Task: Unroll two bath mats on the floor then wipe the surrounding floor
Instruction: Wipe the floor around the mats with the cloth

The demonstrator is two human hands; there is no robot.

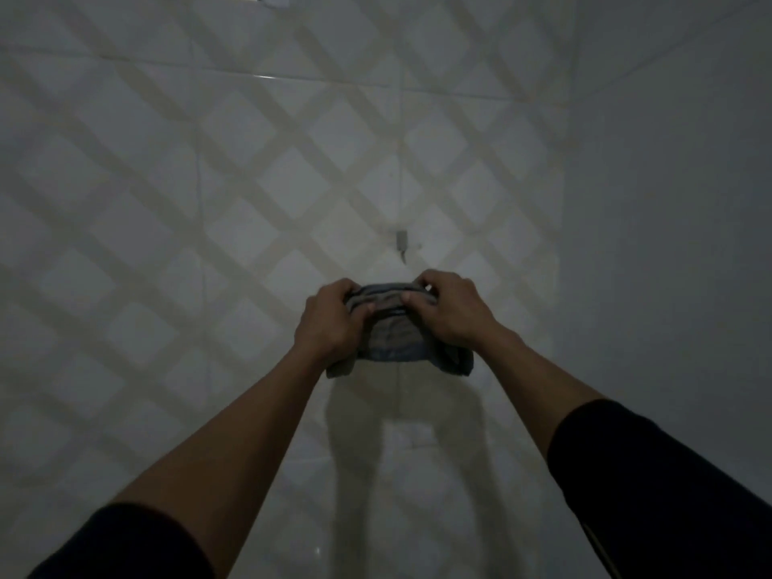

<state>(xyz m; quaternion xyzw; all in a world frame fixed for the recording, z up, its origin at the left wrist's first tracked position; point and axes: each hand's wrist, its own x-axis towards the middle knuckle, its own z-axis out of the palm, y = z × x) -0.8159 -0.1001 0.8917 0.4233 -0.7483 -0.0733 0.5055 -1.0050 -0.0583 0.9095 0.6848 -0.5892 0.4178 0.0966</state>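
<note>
At the frame's centre, my left hand [330,323] and right hand [449,313] both grip the bunched grey mat [394,334], fingers curled around it.

**Dim, grey, softly lit from behind**

The frame is underexposed and nearly colourless. Light falls from behind the camera, throwing the arms' long shadow [376,445] down the tiled surface [167,202] at lower centre. A thin glare streak [271,77] shows near the top. Detail is soft and slightly noisy; straight tile lines bow toward the edges.
</note>
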